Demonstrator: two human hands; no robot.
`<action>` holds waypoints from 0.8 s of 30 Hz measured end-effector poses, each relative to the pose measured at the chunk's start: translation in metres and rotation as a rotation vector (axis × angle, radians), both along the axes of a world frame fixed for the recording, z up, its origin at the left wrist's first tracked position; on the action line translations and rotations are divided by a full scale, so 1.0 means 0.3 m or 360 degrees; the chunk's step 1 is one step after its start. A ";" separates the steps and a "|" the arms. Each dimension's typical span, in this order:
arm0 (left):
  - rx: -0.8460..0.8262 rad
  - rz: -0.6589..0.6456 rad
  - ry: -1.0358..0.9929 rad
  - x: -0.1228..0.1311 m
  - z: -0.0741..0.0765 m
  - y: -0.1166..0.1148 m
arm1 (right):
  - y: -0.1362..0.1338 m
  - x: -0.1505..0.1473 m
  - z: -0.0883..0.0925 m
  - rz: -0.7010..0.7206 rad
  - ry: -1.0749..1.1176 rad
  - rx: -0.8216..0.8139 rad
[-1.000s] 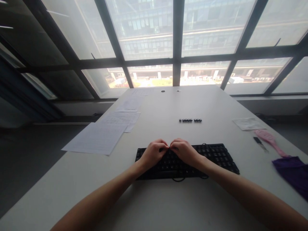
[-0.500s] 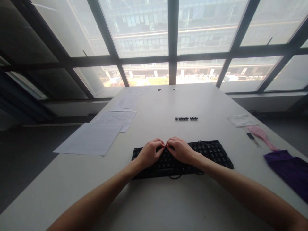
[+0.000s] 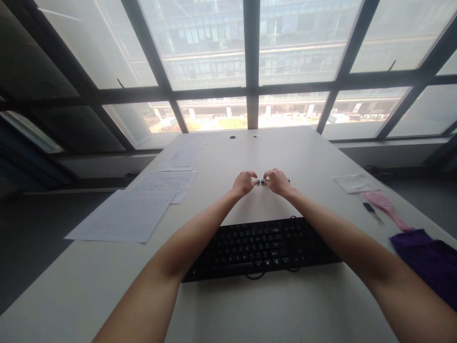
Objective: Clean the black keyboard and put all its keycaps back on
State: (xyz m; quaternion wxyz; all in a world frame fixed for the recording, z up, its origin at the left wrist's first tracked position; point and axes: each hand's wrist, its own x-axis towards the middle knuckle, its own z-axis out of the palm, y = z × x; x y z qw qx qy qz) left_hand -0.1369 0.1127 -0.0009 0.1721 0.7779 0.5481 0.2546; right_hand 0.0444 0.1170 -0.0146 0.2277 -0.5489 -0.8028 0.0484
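Note:
Both arms stretch out over a black keyboard (image 3: 262,247) on the white table (image 3: 250,309). My left hand (image 3: 243,183) and my right hand (image 3: 277,181) meet at a short row of small black keycaps (image 3: 262,181) lying on the table beyond the keyboard. The fingers of both hands are curled into pinches at the row's left end. Most of the row is hidden behind my right hand. Whether either pinch grips a keycap is too small to make out.
Printed paper sheets (image 3: 132,214) lie on the table's left side. On the right are a white cloth (image 3: 355,183), a pink brush (image 3: 383,204), a small dark tool (image 3: 370,208) and a purple cloth (image 3: 428,259). Big windows stand behind the table's far edge.
Both hands left the keyboard's upper key rows and reached forward to the row of keycaps on the table. The view tilted slightly, so the keyboard sits lower in the picture.

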 end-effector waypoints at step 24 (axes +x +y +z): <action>-0.0227 -0.0294 -0.0364 -0.169 0.043 -0.560 | -0.554 -0.037 0.001 0.0501 0.0979 -0.0321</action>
